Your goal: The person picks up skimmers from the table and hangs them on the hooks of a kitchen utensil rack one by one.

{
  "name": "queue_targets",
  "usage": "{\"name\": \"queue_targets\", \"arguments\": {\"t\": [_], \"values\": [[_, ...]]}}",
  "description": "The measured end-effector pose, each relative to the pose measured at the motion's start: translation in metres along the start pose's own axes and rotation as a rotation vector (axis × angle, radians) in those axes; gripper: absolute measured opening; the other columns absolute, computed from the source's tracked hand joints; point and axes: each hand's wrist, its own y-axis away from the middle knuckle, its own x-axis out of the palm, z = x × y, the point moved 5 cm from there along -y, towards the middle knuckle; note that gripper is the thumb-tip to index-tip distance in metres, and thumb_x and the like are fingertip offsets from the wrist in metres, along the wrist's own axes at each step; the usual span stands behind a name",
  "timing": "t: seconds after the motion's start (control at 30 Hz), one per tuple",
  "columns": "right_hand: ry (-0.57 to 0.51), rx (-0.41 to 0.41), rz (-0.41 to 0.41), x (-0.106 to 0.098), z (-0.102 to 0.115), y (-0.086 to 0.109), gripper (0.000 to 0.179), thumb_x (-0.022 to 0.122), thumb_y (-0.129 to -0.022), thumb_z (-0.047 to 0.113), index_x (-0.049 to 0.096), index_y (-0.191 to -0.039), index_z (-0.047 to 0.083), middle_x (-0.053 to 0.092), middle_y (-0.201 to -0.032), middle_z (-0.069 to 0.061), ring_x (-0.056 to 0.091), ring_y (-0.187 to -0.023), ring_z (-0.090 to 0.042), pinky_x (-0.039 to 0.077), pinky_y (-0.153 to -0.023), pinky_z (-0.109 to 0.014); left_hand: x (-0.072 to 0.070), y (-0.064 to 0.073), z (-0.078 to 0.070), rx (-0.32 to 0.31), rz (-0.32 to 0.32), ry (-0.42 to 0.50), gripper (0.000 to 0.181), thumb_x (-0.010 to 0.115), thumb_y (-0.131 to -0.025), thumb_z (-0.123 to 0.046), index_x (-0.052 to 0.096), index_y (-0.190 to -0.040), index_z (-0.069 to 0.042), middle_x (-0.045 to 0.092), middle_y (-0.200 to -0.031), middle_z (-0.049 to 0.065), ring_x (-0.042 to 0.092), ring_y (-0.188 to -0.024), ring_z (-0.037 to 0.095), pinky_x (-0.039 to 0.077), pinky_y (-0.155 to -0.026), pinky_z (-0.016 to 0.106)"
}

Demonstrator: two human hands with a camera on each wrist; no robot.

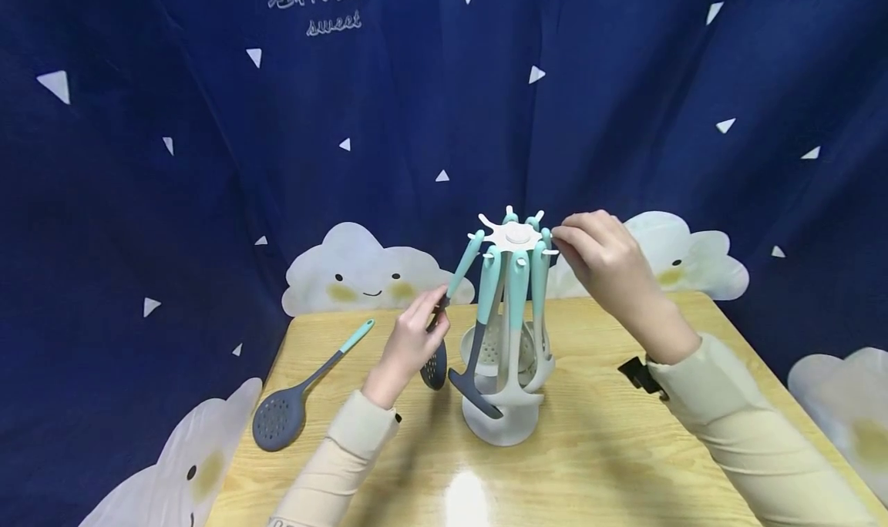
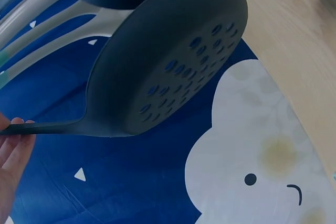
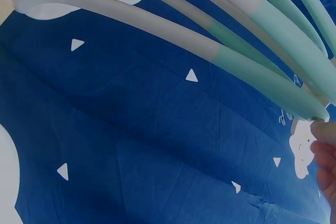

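Note:
My left hand (image 1: pixel 409 342) pinches the thin dark shaft of a skimmer (image 2: pixel 173 72) with a mint handle (image 1: pixel 465 265). The handle's top end is at a hook on the left side of a white rotating utensil rack (image 1: pixel 501 431); whether it hangs on the hook cannot be told. Up at the rack's right side, my right hand (image 1: pixel 603 253) pinches a hook arm by the end of a hanging mint handle (image 3: pixel 262 77); its fingertips are partly hidden. Around the rack hang a dark ladle-like utensil (image 1: pixel 475 392), a pale turner-like utensil (image 1: pixel 513 392) and several other pale utensils.
A second dark skimmer (image 1: pixel 279 419) with a mint handle lies on the wooden table (image 1: pixel 590 465), left of the rack. Behind the table hangs a dark blue curtain (image 1: pixel 416 95) with white triangles and clouds. The table's left edge runs close to the lying skimmer.

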Motion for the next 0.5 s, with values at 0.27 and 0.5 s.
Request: {"name": "queue_targets", "arguments": {"t": [0.27, 0.5], "values": [[0.005, 0.005, -0.007, 0.0014, -0.0002, 0.0023, 0.023, 0.076, -0.074, -0.023, 0.067, -0.092, -0.012, 0.064, -0.088, -0.021, 0.06, -0.077, -0.037, 0.052, -0.065, -0.046, 0.006, 0.0051, -0.0031, -0.02, -0.015, 0.001, 0.046, 0.066, -0.074, 0.025, 0.061, -0.119, 0.016, 0.068, -0.101, 0.027, 0.073, -0.081, 0.036, 0.064, -0.072, 0.035], [0.007, 0.0, -0.004, -0.0007, 0.0014, -0.0002, 0.022, 0.076, -0.075, -0.022, 0.068, -0.093, -0.012, 0.065, -0.089, -0.021, 0.06, -0.079, -0.037, 0.052, -0.065, -0.047, 0.0106, 0.0044, -0.0053, -0.026, -0.02, 0.022, 0.045, 0.066, -0.076, 0.024, 0.061, -0.12, 0.015, 0.069, -0.104, 0.027, 0.073, -0.084, 0.036, 0.063, -0.074, 0.032]]}}
